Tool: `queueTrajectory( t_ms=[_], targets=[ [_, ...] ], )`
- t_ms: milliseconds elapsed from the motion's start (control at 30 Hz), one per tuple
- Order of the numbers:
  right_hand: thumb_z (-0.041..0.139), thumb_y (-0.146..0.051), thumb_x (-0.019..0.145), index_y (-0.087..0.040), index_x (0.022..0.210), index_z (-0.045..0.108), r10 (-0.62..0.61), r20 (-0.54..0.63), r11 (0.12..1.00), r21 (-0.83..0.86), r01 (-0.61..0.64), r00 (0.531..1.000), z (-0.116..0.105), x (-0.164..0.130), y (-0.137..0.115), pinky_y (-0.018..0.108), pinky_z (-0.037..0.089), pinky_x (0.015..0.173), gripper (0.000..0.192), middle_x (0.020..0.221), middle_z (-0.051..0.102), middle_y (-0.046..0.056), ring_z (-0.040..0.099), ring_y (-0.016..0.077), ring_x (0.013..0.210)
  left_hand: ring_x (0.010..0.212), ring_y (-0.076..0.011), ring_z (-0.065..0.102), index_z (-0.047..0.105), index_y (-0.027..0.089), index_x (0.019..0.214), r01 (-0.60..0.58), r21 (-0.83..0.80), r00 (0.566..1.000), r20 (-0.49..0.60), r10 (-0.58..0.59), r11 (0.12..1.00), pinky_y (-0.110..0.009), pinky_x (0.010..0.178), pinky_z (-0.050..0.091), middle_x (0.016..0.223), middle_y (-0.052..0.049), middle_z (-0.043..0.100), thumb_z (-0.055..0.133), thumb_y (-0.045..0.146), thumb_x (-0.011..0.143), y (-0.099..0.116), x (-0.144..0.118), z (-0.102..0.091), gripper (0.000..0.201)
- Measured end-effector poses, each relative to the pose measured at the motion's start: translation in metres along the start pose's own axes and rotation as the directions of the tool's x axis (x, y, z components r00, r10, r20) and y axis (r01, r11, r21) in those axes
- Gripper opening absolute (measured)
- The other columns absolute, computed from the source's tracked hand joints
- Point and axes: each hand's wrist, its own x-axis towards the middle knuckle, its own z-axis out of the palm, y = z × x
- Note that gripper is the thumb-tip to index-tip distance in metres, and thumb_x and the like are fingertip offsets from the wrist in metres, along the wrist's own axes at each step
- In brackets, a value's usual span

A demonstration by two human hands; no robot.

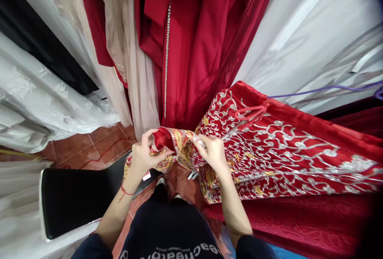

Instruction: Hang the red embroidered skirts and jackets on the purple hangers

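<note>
A red garment [293, 151] with silver and gold embroidery spreads from the right side to the middle of the head view. Its narrower end is gathered between my two hands. My left hand [145, 153] grips the gold-trimmed edge, thumb below and fingers above, with plain red lining showing beside the thumb. On the other side, my right hand [213, 151] is closed on the embroidered border, fingertips pressed on the cloth. A red cord [248, 115] lies looped over the garment near its satin band. Below the left hand hangs a small white tag [146, 176].
Red cloth with a rhinestone strip [166, 63] hangs straight ahead. White lace gowns [44, 95] hang left, white fabric [299, 24] right. A black chair [74, 199] stands at lower left on the tiled floor [104, 143]. A purple cord [323, 89] runs at right.
</note>
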Motion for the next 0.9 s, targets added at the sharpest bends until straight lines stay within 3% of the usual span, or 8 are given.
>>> queueTrajectory(
  t_ms=[133, 233, 333, 400, 533, 633, 733, 900],
  targets=[
    [0.046, -0.046, 0.101, -0.021, 0.075, 0.065, -0.065, 0.006, 0.997, -0.047, 0.065, 0.998, 0.021, 0.038, -0.033, 0.029, 0.032, 0.062, 0.040, 0.057, 0.060, 0.002, 0.050, 0.0159, 0.054, 0.057, -0.0261, 0.067, 0.043, 0.014, 0.141, 0.253, 0.113, 0.963, 0.065, -0.262, 0.961, -0.032, 0.061, 0.047, 0.066, -0.003, 0.068, 0.081, 0.070, 0.056, -0.008, 0.025, 0.007, 0.108],
    [0.044, -0.047, 0.102, -0.020, 0.078, 0.066, -0.117, 0.026, 0.989, -0.090, 0.119, 0.993, 0.026, 0.066, -0.047, 0.029, 0.032, 0.063, 0.042, 0.060, 0.062, 0.002, 0.052, 0.0158, 0.055, 0.075, -0.0342, 0.072, 0.061, 0.013, 0.121, 0.360, 0.139, 0.918, 0.123, -0.377, 0.923, -0.037, 0.070, 0.050, 0.078, -0.013, 0.073, 0.077, 0.067, 0.063, -0.028, 0.062, 0.005, 0.081],
    [0.043, -0.052, 0.102, -0.019, 0.080, 0.065, -0.137, 0.060, 0.978, -0.153, 0.145, 0.989, 0.013, 0.089, -0.053, 0.029, 0.032, 0.065, 0.046, 0.062, 0.063, 0.003, 0.053, 0.0158, 0.057, 0.077, -0.0276, 0.071, 0.070, 0.020, 0.093, 0.239, 0.003, 0.950, 0.204, -0.234, 0.971, -0.032, 0.068, 0.049, 0.081, -0.008, 0.075, 0.072, 0.058, 0.073, -0.043, 0.101, -0.001, 0.042],
    [0.044, -0.055, 0.100, -0.019, 0.081, 0.065, -0.124, 0.039, 0.970, -0.207, 0.129, 0.992, -0.007, 0.102, -0.052, 0.030, 0.034, 0.069, 0.046, 0.067, 0.064, 0.003, 0.054, 0.0163, 0.062, 0.071, -0.0224, 0.067, 0.071, 0.022, 0.086, 0.154, -0.016, 0.978, 0.142, -0.151, 0.988, -0.028, 0.064, 0.045, 0.074, -0.004, 0.073, 0.071, 0.053, 0.076, -0.041, 0.125, -0.005, 0.033],
    [0.050, -0.050, 0.099, -0.015, 0.105, 0.068, -0.051, -0.252, 0.942, -0.333, -0.037, 0.966, -0.055, 0.118, -0.033, 0.040, 0.032, 0.095, 0.040, 0.106, 0.068, 0.013, 0.057, 0.0254, 0.103, 0.061, -0.0175, 0.059, 0.067, 0.021, 0.075, 0.000, 0.125, 1.000, -0.001, 0.000, 0.992, -0.026, 0.062, 0.038, 0.061, 0.000, 0.063, 0.069, 0.046, 0.079, -0.014, 0.173, -0.012, 0.025],
    [0.049, -0.050, 0.098, -0.008, 0.128, 0.060, -0.014, -0.359, 0.874, -0.458, -0.164, 0.933, -0.079, 0.120, -0.011, 0.051, 0.022, 0.104, 0.053, 0.122, 0.061, 0.021, 0.048, 0.0323, 0.120, 0.066, -0.0205, 0.062, 0.068, 0.021, 0.076, -0.111, 0.212, 0.994, 0.025, 0.108, 0.971, -0.028, 0.065, 0.040, 0.064, -0.002, 0.063, 0.068, 0.044, 0.080, 0.007, 0.208, -0.011, 0.024],
    [0.041, -0.049, 0.101, -0.006, 0.108, 0.067, 0.039, -0.246, 0.753, -0.630, -0.190, 0.968, -0.090, 0.114, -0.005, 0.045, 0.032, 0.090, 0.051, 0.098, 0.066, 0.018, 0.055, 0.0267, 0.096, 0.076, -0.0249, 0.066, 0.070, 0.020, 0.086, -0.187, 0.277, 0.980, 0.113, 0.161, 0.942, -0.033, 0.072, 0.044, 0.071, -0.005, 0.067, 0.064, 0.043, 0.082, 0.027, 0.237, -0.009, 0.023],
    [0.047, -0.038, 0.100, -0.016, 0.089, 0.065, -0.021, -0.057, 0.661, -0.750, -0.029, 0.998, -0.111, 0.091, -0.028, 0.034, 0.032, 0.073, 0.031, 0.084, 0.065, 0.008, 0.053, 0.0197, 0.078, 0.093, -0.0307, 0.067, 0.071, 0.018, 0.104, -0.393, 0.332, 0.906, 0.297, 0.300, 0.857, -0.039, 0.080, 0.047, 0.096, -0.014, 0.073, 0.056, 0.033, 0.088, 0.079, 0.269, -0.011, 0.027]
  ],
)
